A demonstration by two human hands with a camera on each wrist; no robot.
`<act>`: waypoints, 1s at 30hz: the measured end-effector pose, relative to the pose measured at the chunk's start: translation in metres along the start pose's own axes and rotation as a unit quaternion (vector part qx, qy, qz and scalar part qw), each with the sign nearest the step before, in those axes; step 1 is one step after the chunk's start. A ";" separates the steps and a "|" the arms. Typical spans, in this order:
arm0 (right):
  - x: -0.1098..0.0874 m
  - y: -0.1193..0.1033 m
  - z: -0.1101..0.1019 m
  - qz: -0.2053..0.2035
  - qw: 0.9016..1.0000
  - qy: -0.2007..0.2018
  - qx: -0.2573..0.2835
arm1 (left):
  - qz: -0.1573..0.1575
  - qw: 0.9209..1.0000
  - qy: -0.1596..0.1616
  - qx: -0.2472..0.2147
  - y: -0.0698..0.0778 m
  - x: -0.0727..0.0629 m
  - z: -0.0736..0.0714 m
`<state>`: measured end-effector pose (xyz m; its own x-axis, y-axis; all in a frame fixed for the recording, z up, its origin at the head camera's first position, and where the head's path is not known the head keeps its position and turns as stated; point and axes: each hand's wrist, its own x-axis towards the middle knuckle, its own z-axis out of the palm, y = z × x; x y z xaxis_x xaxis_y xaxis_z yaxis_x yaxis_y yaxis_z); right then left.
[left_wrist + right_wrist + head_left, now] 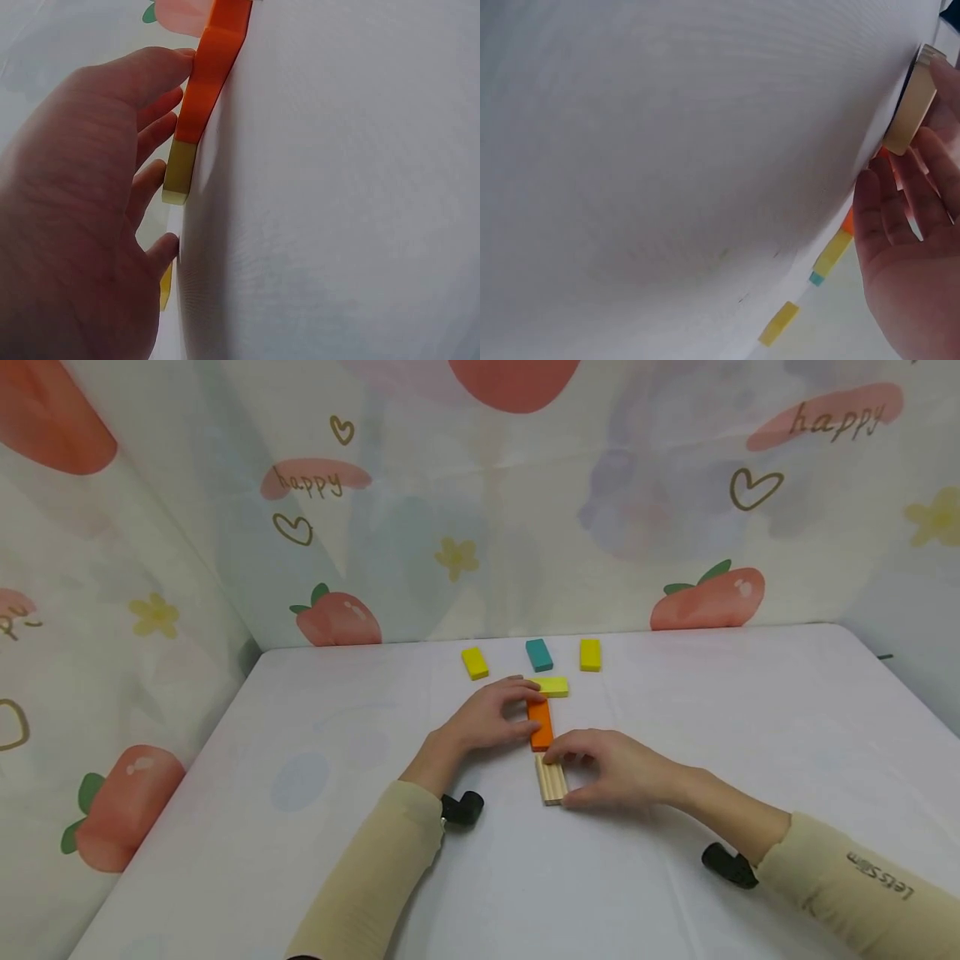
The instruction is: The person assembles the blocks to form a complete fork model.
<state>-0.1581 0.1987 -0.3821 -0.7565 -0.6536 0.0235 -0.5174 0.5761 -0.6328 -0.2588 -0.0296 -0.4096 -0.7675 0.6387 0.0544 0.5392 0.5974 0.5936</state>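
An orange block point(540, 724) lies lengthwise on the table. Its far end meets a yellow block point(553, 686) set crosswise. My left hand point(491, 714) is at the orange block's left side, its loosely bent fingers and thumb touching the block; in the left wrist view the fingertips sit along the orange block point(206, 75). Just nearer, a pale wooden block point(552, 779) with lengthwise grooves stands in line with the orange one. My right hand point(618, 768) pinches this wooden block point(911, 112), forefinger at its far end and thumb at its near right corner.
Toward the back edge of the white-covered table point(337, 860) lie a yellow block point(475, 663), a teal block point(538, 655) and another yellow block point(590, 655). A patterned cloth backdrop point(510, 527) rises behind. Black wrist-worn devices point(462, 808) hang below both sleeves.
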 end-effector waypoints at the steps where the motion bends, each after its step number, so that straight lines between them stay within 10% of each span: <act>1: 0.000 0.000 0.000 -0.002 1.000 0.001 -0.004 | 0.001 1.000 0.001 0.000 0.000 0.000 0.000; 30: -0.001 -0.002 0.006 -0.028 0.999 0.018 -0.032 | 0.001 1.000 0.002 0.003 0.000 0.001 0.000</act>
<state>-0.1538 0.1957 -0.3852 -0.7394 -0.6677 0.0864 -0.5830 0.5708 -0.5782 -0.2592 -0.0292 -0.4099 -0.7678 0.6378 0.0600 0.5436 0.5991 0.5879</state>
